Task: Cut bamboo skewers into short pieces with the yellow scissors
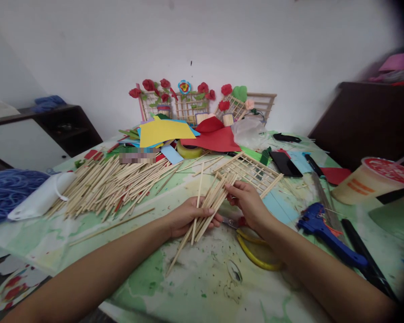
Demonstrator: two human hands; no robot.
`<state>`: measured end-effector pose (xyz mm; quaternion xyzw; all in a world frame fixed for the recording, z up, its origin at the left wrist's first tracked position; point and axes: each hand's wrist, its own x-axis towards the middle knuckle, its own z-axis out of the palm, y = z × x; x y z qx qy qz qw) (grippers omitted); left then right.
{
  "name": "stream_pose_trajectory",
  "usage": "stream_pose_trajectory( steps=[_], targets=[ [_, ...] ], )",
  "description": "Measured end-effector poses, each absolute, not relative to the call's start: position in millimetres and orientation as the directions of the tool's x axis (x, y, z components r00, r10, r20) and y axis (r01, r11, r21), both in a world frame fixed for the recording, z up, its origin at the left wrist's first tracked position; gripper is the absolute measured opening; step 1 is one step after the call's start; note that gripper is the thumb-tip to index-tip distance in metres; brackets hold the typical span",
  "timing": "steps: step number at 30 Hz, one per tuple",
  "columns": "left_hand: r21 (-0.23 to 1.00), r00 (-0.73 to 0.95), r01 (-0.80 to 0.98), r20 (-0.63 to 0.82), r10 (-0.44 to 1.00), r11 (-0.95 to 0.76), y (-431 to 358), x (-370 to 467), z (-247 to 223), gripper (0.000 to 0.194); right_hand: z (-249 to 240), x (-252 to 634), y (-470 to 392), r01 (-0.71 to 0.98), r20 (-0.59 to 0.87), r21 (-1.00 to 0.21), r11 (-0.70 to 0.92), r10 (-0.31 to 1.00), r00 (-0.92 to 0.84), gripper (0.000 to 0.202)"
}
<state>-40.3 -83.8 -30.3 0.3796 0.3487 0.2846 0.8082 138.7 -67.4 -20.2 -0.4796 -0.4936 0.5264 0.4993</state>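
Note:
A loose bundle of thin wooden sticks (206,207) lies in my left hand (191,217), its thumb across them and its fingers beneath. My right hand (244,199) pinches the upper right end of the same bundle. One stick stands at a steeper angle than the others. Just behind the bundle is a stick lattice (251,172) on the table. Yellow-handled scissors (256,258) lie partly under my right forearm. A large pile of sticks (111,184) spreads to the left.
On the green-patterned table (148,269) at right are a blue glue gun (330,233), a phone (285,163), a knife and a cup (370,181). Behind lie yellow paper (164,131), red paper (215,139) and paper flowers. Blue yarn (11,193) is at far left.

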Motion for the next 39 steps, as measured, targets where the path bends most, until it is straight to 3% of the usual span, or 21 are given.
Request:
stream_pose_trajectory(
  steps=[11,22,32,36,39],
  targets=[
    [0.804,0.610,-0.205,-0.341,0.715,0.558,-82,-42,-34,0.018,-20,141,-68,-0.005,-0.019,-1.000,-0.019,1.000,-0.008,0.027],
    [0.815,0.591,-0.207,-0.336,0.733,0.541,-83,-40,-32,0.028,-19,141,-67,0.049,-0.013,-0.999,-0.014,1.000,0.008,0.027],
    [0.824,0.595,-0.200,-0.328,0.734,0.530,-83,-40,-32,0.025,-16,140,-67,-0.001,-0.027,-1.000,-0.027,1.000,0.003,0.027],
    [0.829,0.590,-0.212,-0.313,0.744,0.517,-83,-38,-31,0.023,-7,143,-66,0.054,0.038,-0.998,0.036,0.999,0.030,0.028],
    [0.808,0.563,-0.263,-0.315,0.764,0.527,-82,-37,-29,0.020,4,150,-66,0.145,0.165,-0.977,0.156,0.985,0.055,0.028]
  ],
)
